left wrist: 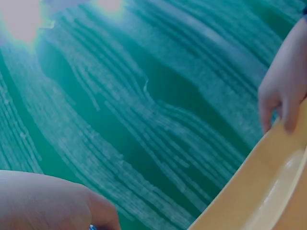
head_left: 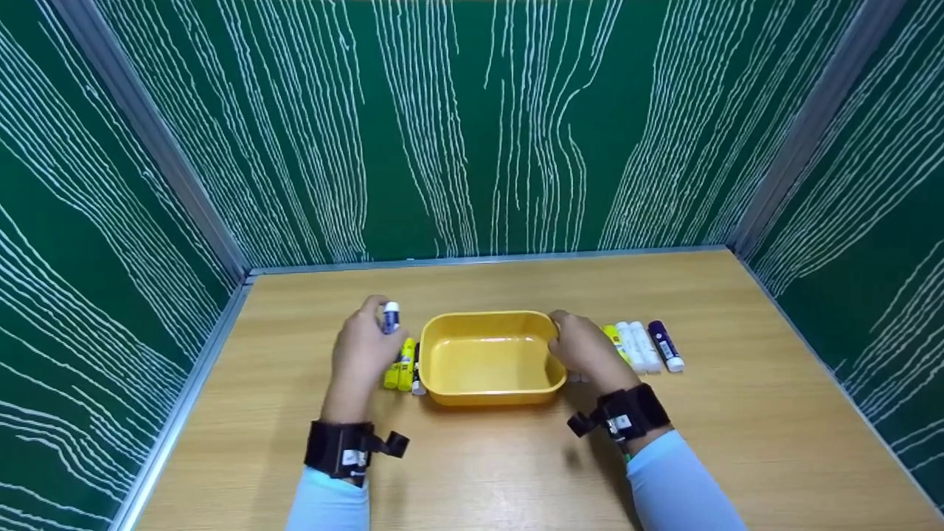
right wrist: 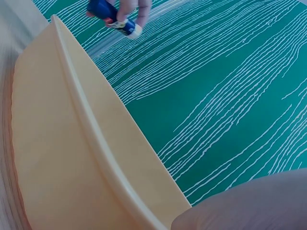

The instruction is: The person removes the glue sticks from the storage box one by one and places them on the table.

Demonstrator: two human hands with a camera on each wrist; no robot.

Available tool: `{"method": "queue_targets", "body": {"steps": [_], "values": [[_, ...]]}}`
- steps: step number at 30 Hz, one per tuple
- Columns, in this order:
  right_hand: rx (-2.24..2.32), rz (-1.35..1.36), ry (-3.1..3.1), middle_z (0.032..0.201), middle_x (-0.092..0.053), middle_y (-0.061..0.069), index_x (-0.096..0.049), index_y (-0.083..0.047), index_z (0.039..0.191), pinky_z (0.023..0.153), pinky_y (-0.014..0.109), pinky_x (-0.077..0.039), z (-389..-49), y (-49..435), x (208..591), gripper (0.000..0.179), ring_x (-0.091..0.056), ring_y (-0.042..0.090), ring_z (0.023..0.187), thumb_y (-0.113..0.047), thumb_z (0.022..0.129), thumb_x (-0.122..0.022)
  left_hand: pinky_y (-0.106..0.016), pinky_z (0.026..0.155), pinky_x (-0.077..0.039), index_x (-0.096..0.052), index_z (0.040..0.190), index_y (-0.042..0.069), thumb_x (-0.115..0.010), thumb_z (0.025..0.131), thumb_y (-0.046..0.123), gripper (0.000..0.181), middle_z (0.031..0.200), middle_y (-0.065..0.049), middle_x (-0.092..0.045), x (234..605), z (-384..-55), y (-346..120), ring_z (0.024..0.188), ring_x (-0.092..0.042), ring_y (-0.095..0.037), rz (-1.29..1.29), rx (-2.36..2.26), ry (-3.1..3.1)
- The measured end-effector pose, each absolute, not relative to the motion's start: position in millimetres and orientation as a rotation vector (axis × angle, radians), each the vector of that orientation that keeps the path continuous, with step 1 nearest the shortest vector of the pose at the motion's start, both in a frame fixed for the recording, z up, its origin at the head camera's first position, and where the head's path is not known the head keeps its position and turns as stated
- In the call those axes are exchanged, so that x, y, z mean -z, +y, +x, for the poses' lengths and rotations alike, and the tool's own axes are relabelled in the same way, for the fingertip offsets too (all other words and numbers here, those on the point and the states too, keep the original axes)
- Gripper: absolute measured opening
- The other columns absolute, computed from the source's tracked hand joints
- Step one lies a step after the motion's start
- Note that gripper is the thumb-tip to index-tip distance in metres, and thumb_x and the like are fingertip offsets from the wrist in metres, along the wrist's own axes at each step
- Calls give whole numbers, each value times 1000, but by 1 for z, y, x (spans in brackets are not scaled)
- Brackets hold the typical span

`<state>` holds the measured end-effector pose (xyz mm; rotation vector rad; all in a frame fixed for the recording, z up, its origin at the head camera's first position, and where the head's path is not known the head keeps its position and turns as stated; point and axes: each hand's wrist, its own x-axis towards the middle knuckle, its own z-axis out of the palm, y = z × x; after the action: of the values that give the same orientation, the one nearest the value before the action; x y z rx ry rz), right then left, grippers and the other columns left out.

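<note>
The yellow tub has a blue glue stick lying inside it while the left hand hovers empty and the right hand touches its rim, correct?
Not quite. The yellow tub holds nothing; the head view shows its inside bare. The blue glue stick is up in the left hand, pinched in its fingers beside the tub. The right hand does touch the tub's rim.

The left wrist view is soft and blurred throughout; the left hand (left wrist: 53,201) is cut off at six o'clock, and the yellow tub (left wrist: 259,191) runs out at four o'clock. In the right wrist view only a fingertip of the right hand (right wrist: 249,203) shows, cropped at five o'clock. From the head camera, the right hand (head_left: 586,350) hides part of the glue sticks (head_left: 641,345) beside it; their labels are too small to read.
</note>
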<state>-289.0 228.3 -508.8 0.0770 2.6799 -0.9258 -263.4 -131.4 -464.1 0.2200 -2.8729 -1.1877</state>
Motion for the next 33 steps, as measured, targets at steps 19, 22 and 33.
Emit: {"method": "queue_targets", "body": {"steps": [19,22,33], "values": [[959,71,2694,141,-69,30,-46,-5,171,53,35,-62,-284,227,509,62,-74,28,68,-4,110,-55,-46,86,-60,-53,168,10,-69,104,15,65,154,-26,-69,513,-280,-174,110,-76,-37,303,1008,-3091],[955,66,2695,142,-69,29,-46,-5,171,55,35,-63,-284,227,509,61,-74,28,72,-6,111,-56,-52,98,-60,-54,167,9,-68,104,14,65,156,-26,-67,520,-281,-175,123,-73,-40,304,982,-3108],[960,67,2684,134,-72,30,-45,-7,172,52,36,-62,-286,227,509,62,-73,26,64,-7,111,-55,-60,113,-55,-58,163,5,-64,104,13,60,160,-25,-65,527,-282,-172,141,-67,-44,282,1007,-3123]]}}
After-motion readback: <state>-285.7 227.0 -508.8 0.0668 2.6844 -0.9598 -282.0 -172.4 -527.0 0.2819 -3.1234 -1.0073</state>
